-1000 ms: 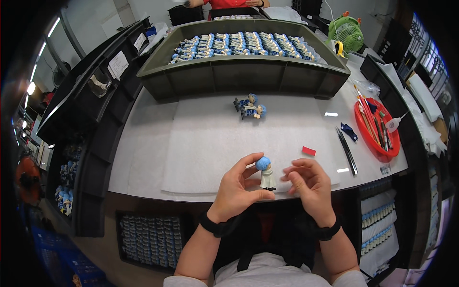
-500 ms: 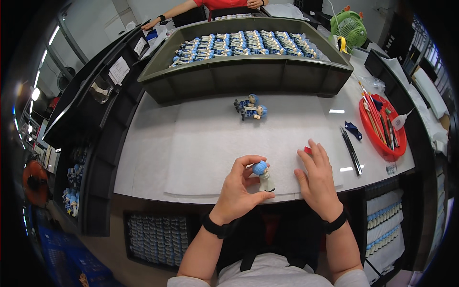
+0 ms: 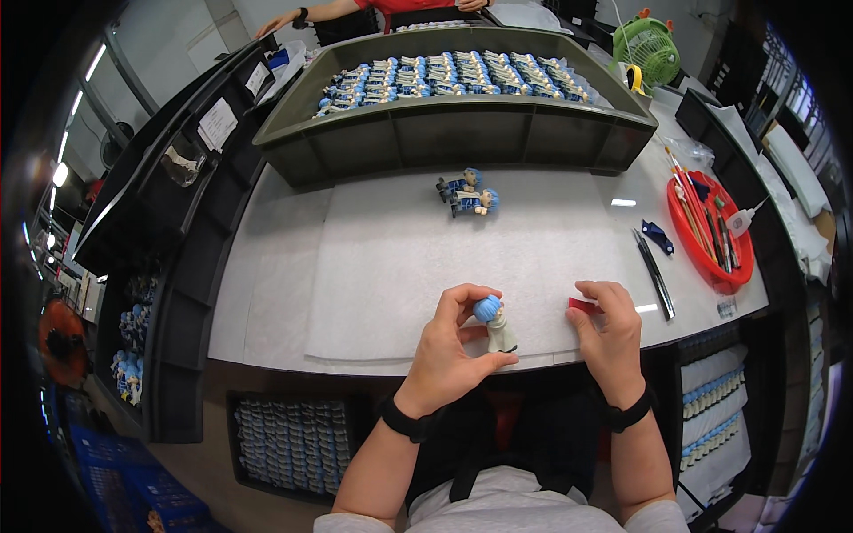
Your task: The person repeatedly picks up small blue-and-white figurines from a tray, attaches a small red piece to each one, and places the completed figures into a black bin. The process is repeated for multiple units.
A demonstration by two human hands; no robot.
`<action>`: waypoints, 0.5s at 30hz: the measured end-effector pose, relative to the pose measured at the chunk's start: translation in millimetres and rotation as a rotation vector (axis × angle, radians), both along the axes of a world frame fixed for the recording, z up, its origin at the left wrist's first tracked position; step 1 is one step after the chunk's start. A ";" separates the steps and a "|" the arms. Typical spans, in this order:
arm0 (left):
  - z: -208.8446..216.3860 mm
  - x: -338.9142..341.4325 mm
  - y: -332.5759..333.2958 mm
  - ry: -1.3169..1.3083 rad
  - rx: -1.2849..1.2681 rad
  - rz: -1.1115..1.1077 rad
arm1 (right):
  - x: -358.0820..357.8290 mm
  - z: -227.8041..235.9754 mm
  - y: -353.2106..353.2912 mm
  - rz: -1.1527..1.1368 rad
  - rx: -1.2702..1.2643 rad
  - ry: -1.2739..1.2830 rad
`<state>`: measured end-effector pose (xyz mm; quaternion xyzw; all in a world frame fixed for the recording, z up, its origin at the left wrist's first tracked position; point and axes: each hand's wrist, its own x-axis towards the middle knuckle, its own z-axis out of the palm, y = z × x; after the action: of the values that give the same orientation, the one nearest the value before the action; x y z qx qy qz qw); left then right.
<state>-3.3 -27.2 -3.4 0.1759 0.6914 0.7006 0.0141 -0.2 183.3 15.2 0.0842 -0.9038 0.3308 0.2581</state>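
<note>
My left hand (image 3: pixel 449 355) is closed around a small figurine (image 3: pixel 502 336) with light-blue hair and a cream-coloured body, held upright near the table's front edge. Its thumb presses at the figurine's base while the fingers curl behind the head. To the right, my right hand (image 3: pixel 611 338) bends its thumb and fingers around a small flat red piece (image 3: pixel 582 305), whose material I cannot make out. Beyond both hands, two blue-haired figurines (image 3: pixel 471 193) in blue clothing lie side by side on the white sheet (image 3: pixel 373 266).
A large grey-green tray (image 3: pixel 426 142) of figurines spans the back. Two dark pen-like tools (image 3: pixel 654 274) and a dark-blue piece (image 3: pixel 657 236) lie at right, beside a red basket (image 3: pixel 736 278) of brushes. Dark bins border the left. A person in red (image 3: pixel 426 7) sits across.
My right hand has drawn nearer to me and curled its fingers, and the red piece has come nearer with it. The left hand keeps its hold on the figurine.
</note>
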 end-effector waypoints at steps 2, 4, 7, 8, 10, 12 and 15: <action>-0.5 -0.1 0.5 -0.020 0.081 -0.006 | -1.9 3.3 -1.8 -0.071 0.192 0.191; 0.8 0.0 0.3 -0.057 0.221 -0.014 | 2.5 1.8 -8.2 0.048 -0.206 -0.009; -0.1 -1.1 -1.8 -0.063 0.201 -0.046 | 14.1 10.3 -26.0 0.336 -0.813 -0.558; -1.5 -1.2 -2.1 -0.023 0.186 -0.045 | 14.5 6.6 -30.4 0.457 -0.903 -0.668; -3.4 -1.2 -2.8 0.061 0.153 -0.041 | 13.4 6.8 -38.5 0.643 -1.090 -0.837; -5.6 -3.0 -1.7 0.083 0.165 -0.025 | 10.5 9.2 -39.4 0.625 -1.115 -0.784; 0.5 -1.7 -3.5 0.061 0.153 -0.015 | 6.5 4.6 -43.3 0.543 -0.964 -0.567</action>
<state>-5.0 -30.6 -2.9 0.2029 0.6347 0.7454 -0.0155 6.3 140.0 19.8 0.0939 -0.6326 0.7650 -0.0763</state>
